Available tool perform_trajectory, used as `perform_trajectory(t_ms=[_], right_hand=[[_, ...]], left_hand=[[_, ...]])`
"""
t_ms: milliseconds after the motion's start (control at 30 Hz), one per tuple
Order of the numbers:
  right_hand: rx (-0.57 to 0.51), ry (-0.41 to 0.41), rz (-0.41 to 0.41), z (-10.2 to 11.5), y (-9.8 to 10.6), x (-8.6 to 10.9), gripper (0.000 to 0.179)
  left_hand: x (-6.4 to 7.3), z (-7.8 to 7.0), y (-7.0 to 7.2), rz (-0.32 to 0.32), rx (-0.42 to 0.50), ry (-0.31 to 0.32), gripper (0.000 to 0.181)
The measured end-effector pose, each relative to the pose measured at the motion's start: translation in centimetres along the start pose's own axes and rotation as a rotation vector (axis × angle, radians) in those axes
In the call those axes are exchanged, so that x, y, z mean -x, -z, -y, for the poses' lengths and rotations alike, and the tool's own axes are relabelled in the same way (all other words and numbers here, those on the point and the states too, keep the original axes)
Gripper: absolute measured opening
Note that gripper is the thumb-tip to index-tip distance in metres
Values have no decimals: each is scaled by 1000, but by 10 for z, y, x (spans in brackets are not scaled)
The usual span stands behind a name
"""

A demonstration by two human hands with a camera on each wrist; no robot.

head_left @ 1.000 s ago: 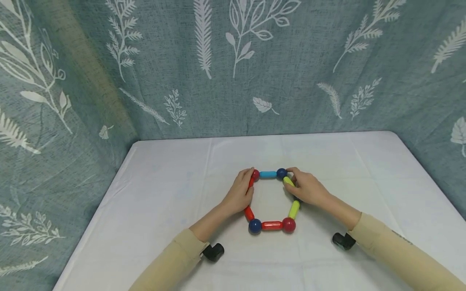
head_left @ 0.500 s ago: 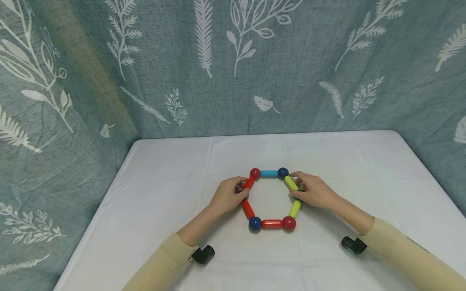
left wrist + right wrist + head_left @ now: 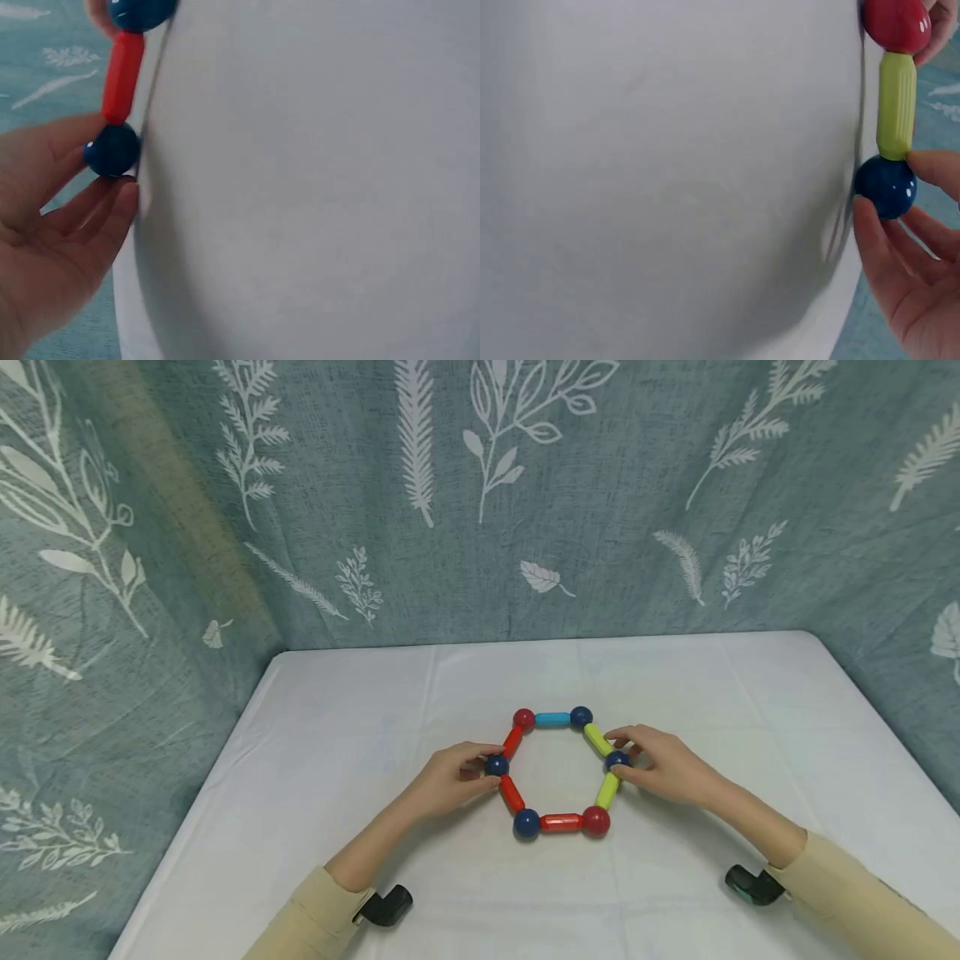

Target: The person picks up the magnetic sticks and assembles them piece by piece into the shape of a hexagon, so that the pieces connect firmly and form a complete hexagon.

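Observation:
A six-sided ring of balls and rods lies on the white cloth. My left hand [image 3: 448,779] grips the blue ball [image 3: 497,765] at the ring's left corner, thumb on one side and fingers on the other. At the right corner, my right hand [image 3: 671,766] holds another dark blue ball [image 3: 886,187] between thumb and fingertips. Red rods [image 3: 512,794] run from the left ball, and yellow-green rods [image 3: 608,791] from the right one. A light blue rod [image 3: 552,719] joins a red ball [image 3: 524,719] and a blue ball [image 3: 581,717] at the far side.
On the near side, a red rod [image 3: 562,823] links a blue ball [image 3: 527,824] and a red ball [image 3: 596,822]. White cloth [image 3: 360,710] covers the table. A green leaf-patterned curtain [image 3: 465,568] hangs behind and at the sides. Black wrist cameras [image 3: 386,906] sit at both cuffs.
My left hand has slid from the far-left red ball down to the left corner ball. My right hand has moved from the far-right ball to the right corner ball. The ring's sides spread outward.

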State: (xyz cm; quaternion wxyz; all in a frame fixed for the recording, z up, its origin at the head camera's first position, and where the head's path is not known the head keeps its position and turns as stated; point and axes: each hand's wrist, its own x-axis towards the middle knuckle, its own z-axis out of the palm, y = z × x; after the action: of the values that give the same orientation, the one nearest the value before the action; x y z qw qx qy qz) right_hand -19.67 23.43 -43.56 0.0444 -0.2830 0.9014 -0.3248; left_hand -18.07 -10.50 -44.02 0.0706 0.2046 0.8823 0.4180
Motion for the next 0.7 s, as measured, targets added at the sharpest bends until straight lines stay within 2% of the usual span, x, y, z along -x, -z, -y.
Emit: perform_trajectory(t_ms=[133, 300, 467, 700], right_hand=[[-19, 2, -32, -3, -1, -2, 39], [-20, -21, -72, -9, 0, -13, 36], [-21, -37, -94, -17, 3, -24, 35], [-13, -51, -107, -21, 4, -34, 36]], left_hand=[[-1, 7, -1, -24, 25, -30, 40], [-13, 11, -4, -86, 16, -35, 39], [-26, 10, -6, -134, -17, -18, 37], [-38, 15, -6, -171, -21, -5, 37]])
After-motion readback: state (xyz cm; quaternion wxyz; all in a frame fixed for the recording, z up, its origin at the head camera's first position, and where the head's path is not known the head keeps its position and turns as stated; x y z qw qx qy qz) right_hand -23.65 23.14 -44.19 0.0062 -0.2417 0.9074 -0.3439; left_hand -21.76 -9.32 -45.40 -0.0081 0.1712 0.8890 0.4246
